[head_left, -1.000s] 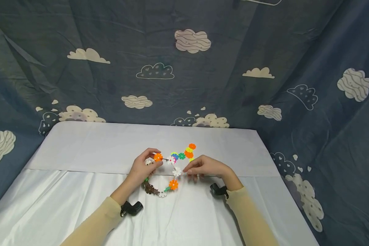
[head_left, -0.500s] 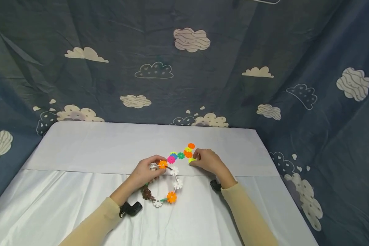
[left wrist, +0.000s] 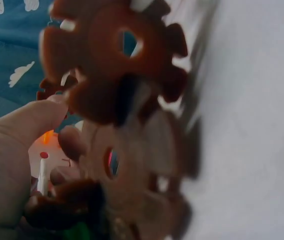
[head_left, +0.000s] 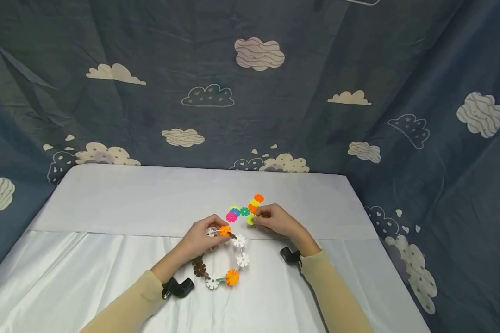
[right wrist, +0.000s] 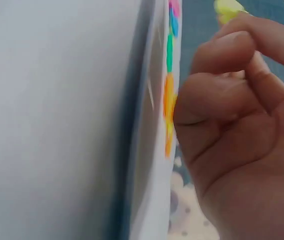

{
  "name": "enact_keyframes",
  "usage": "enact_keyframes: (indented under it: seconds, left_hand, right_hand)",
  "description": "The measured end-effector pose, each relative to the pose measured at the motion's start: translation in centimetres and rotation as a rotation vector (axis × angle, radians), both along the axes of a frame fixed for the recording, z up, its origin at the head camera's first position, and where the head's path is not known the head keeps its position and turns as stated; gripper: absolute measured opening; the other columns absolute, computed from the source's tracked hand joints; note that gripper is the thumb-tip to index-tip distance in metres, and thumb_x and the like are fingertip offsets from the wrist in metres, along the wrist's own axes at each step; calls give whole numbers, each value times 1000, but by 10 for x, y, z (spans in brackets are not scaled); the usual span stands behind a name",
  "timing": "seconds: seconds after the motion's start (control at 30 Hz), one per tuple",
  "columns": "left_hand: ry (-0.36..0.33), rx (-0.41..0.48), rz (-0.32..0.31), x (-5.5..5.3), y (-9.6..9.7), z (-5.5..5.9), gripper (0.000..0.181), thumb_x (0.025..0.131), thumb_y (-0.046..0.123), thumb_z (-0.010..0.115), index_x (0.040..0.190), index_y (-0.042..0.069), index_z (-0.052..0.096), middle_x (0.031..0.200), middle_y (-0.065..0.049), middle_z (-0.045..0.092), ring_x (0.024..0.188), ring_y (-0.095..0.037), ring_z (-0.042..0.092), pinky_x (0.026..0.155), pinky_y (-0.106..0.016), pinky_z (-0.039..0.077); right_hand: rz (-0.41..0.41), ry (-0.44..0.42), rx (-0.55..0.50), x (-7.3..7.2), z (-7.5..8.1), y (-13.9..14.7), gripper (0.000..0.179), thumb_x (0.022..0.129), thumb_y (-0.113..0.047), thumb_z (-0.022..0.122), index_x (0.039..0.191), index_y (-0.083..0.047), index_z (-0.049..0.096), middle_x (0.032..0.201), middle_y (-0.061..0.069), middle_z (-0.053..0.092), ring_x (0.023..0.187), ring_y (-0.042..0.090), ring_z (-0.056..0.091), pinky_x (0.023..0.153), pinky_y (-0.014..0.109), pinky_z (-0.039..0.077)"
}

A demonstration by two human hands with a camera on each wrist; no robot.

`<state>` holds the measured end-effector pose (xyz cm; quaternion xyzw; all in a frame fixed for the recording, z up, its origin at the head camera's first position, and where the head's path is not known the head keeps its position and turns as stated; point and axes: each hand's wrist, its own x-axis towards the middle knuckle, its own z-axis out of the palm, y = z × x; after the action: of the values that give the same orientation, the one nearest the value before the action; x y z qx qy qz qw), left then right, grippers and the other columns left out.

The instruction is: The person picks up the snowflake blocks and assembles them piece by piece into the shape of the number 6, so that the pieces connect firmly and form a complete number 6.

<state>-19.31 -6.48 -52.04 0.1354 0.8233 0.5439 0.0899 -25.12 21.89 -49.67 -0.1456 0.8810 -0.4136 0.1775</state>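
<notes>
My left hand [head_left: 202,238] grips a ring of linked snowflake-shaped plastic discs by its upper left side, near an orange disc [head_left: 225,231]. Around the ring are white discs [head_left: 243,260], another orange disc [head_left: 232,277] and brown discs [head_left: 199,269]. Close up in the left wrist view, a brown disc [left wrist: 96,55] fills much of the picture. To the right, my right hand [head_left: 280,221] pinches a yellow disc [head_left: 251,219] between thumb and fingertips. The same yellow disc [right wrist: 229,9] shows at the top of the right wrist view, apart from the table.
Behind the hands lie several loose discs on the white-covered table [head_left: 150,199]: pink [head_left: 231,217], blue [head_left: 235,212], green [head_left: 244,211], yellow and orange [head_left: 259,198]. A dark cloud-print curtain [head_left: 275,115] hangs at the table's back and sides.
My right hand reached to the yellow disc, took hold of it and brought it slightly left. My left hand moved the ring toward me and a little right.
</notes>
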Motion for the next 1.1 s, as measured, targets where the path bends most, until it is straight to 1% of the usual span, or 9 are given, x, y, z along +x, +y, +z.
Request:
enact_keyframes:
  seconds: [0.17,0.4,0.5,0.63,0.7,0.77,0.9,0.97,1.1]
  left_hand:
    - [-33,-14,-8,0,-1,-1,25,90,33,85,112,27,73,129,-7,73,79,-15,64,81,-31,54]
    - [-24,-13,-3,0,-2,-4,24,91,34,84,111,27,74,126,-3,75,114,-16,64,101,-40,50]
    - [-30,-7,-12,1,-2,-4,25,91,33,84,112,24,74,128,-7,74,86,-13,65,84,-33,55]
    - [-55,21,-29,1,-3,-3,29,91,32,84,114,20,73,131,-14,71,51,-11,49,54,-24,46]
    - [-77,43,-35,2,-3,-2,30,92,32,84,116,19,72,122,-14,72,49,-9,47,50,-22,43]
    - [-109,69,-43,2,-4,-2,31,92,32,84,117,19,71,101,-10,73,47,-9,46,46,-21,40]
    - [-170,114,-45,2,-4,-1,34,92,35,84,118,20,70,66,-2,60,44,-10,42,45,-21,37]
    - [-177,132,-44,3,-3,-1,34,92,35,84,118,19,70,65,0,58,45,-10,42,45,-21,37]
    - [-166,157,-38,5,-2,-1,34,92,34,84,117,17,70,75,-1,63,46,-10,43,44,-21,38]
  right_hand:
    - [21,7,-80,9,3,-16,13,99,-20,72,97,-7,74,70,-1,54,61,14,48,56,22,40]
    - [82,161,-47,22,5,-34,9,98,-19,74,94,-12,77,80,-2,64,73,13,54,63,21,45]
    - [113,193,-41,24,5,-36,6,98,-17,76,94,-14,80,82,-2,69,71,12,54,62,20,45]
    - [143,193,-60,24,5,-37,5,97,-15,77,96,-13,82,81,0,72,67,10,54,59,20,46]
    - [149,186,-71,25,5,-38,6,97,-14,77,96,-12,82,79,1,71,65,9,54,58,19,45]
    - [160,186,-85,26,5,-39,6,97,-14,77,96,-11,82,79,2,71,64,8,54,58,19,45]
    - [169,221,-109,28,5,-42,7,98,-15,77,97,-10,82,80,2,73,63,6,55,57,19,45]
    - [172,252,-118,29,4,-44,8,98,-15,77,96,-9,82,80,3,74,61,4,54,56,18,44]
    - [193,305,-124,30,2,-47,8,98,-13,77,96,-7,82,81,5,75,59,2,53,55,18,47]
